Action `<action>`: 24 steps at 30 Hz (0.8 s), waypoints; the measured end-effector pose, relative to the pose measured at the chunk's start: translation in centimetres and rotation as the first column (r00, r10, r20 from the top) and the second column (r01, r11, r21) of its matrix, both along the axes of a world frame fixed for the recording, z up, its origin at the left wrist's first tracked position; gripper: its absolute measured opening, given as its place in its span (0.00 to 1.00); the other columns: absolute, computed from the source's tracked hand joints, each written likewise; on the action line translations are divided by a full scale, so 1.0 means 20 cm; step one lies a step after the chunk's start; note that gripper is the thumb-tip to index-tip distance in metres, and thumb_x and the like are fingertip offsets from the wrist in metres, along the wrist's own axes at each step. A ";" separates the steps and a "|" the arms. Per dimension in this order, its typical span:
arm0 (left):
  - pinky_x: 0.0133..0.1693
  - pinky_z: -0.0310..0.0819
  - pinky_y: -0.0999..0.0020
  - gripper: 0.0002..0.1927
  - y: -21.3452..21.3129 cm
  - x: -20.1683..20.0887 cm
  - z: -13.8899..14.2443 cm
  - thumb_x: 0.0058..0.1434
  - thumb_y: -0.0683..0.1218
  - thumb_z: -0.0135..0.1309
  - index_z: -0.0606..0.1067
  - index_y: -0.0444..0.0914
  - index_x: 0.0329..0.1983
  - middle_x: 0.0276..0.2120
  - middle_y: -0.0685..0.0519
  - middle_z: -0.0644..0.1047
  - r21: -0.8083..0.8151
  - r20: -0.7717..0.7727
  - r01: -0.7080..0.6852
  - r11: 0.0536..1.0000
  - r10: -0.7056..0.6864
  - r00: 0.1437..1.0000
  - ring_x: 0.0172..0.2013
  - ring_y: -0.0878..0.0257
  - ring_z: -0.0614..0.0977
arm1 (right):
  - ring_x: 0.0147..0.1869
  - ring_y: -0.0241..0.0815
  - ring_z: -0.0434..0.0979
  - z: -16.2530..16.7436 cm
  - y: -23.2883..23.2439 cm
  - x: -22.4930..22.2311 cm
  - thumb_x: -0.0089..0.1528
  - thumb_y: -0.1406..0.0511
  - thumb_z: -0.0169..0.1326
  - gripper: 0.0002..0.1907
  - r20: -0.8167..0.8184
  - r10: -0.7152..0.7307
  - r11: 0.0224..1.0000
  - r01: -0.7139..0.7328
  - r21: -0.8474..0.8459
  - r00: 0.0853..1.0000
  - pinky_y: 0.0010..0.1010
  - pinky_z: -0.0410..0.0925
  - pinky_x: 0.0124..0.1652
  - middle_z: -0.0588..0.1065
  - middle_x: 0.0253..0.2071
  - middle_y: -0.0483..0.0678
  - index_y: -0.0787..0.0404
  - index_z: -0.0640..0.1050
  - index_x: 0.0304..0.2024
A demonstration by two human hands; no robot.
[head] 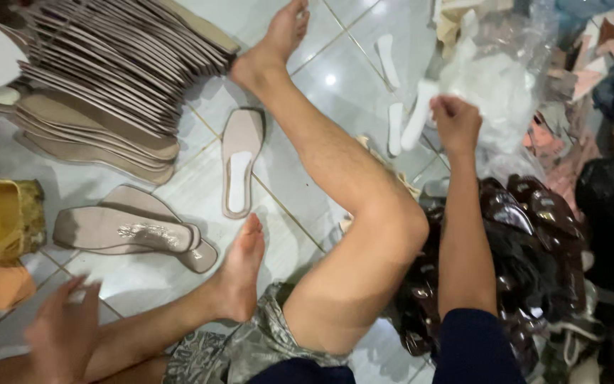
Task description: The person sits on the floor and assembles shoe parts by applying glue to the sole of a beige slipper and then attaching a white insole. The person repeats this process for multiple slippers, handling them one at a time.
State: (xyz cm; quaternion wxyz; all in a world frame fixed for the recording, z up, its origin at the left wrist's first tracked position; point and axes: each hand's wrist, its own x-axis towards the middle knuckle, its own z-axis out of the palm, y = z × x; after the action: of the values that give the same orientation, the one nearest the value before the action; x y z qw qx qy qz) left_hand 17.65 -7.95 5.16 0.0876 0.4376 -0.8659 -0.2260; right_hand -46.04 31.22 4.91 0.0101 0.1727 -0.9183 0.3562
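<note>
At the near left edge the person's left hand (62,331) hovers low over the tiled floor (151,277), blurred, fingers spread loosely and holding nothing that can be made out. Just beyond it, at the left edge, sits a small yellow-gold container (7,217). Far left, a long fanned stack of beige insoles (119,67) lies in overlapping rows. Nearer, two beige sandal soles (133,231) lie crossed one on the other, just left of the person's near foot (239,274). Between the two feet a single beige sole with a white pad (241,162) lies flat on the tiles, apart from the stack. The bent leg (349,213) crosses the middle of the scene, its foot (278,39) reaching the far edge. Right of the knee, the right hand (455,122) is stretched out and closed around the top of a white strip-shaped pad (418,117), pinching it. Two more white pads (391,92) lie on the floor just left of it. A crumpled clear plastic bag (499,85) sits beside the hand, and glossy dark brown straps (527,242) are heaped near right
</note>
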 end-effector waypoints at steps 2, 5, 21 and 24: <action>0.45 0.77 0.57 0.22 -0.04 0.21 -0.09 0.64 0.57 0.61 0.82 0.43 0.56 0.42 0.44 0.84 0.026 0.313 -0.159 0.987 0.143 0.939 0.42 0.49 0.84 | 0.32 0.31 0.77 -0.05 -0.03 0.02 0.68 0.63 0.62 0.10 0.053 0.039 0.997 -0.042 0.067 0.998 0.25 0.69 0.34 0.80 0.30 0.44 0.65 0.83 0.43; 0.45 0.77 0.56 0.20 -0.07 0.47 -0.21 0.65 0.58 0.58 0.82 0.43 0.53 0.42 0.44 0.83 -0.037 0.426 -0.145 0.989 0.147 0.893 0.42 0.48 0.83 | 0.33 0.31 0.77 0.13 -0.37 0.23 0.68 0.63 0.62 0.10 0.031 0.077 0.965 -0.082 0.251 0.997 0.25 0.69 0.35 0.80 0.31 0.45 0.65 0.83 0.44; 0.58 0.63 0.38 0.37 -0.46 0.61 -0.16 0.47 0.68 0.69 0.78 0.47 0.57 0.60 0.51 0.76 0.186 0.916 -0.654 0.733 0.111 0.385 0.60 0.48 0.76 | 0.38 0.34 0.75 0.00 -2.15 1.01 0.71 0.64 0.60 0.10 0.116 0.507 0.660 -0.472 0.585 0.854 0.25 0.68 0.40 0.80 0.38 0.48 0.63 0.82 0.51; 0.57 0.64 0.37 0.33 -0.50 0.66 -0.25 0.50 0.61 0.68 0.78 0.45 0.59 0.61 0.50 0.74 0.166 0.862 -0.639 0.751 0.204 0.464 0.61 0.48 0.76 | 0.39 0.35 0.75 -0.01 -2.18 1.03 0.72 0.65 0.60 0.10 0.113 0.503 0.648 -0.460 0.607 0.857 0.25 0.68 0.41 0.80 0.39 0.49 0.63 0.82 0.53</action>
State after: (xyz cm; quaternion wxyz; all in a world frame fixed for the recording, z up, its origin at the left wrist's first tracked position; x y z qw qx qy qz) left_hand 30.81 -17.94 0.17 -0.3650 0.7044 -0.5828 -0.1757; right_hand -25.50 -12.35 4.75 -0.1113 0.4154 -0.9026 0.0215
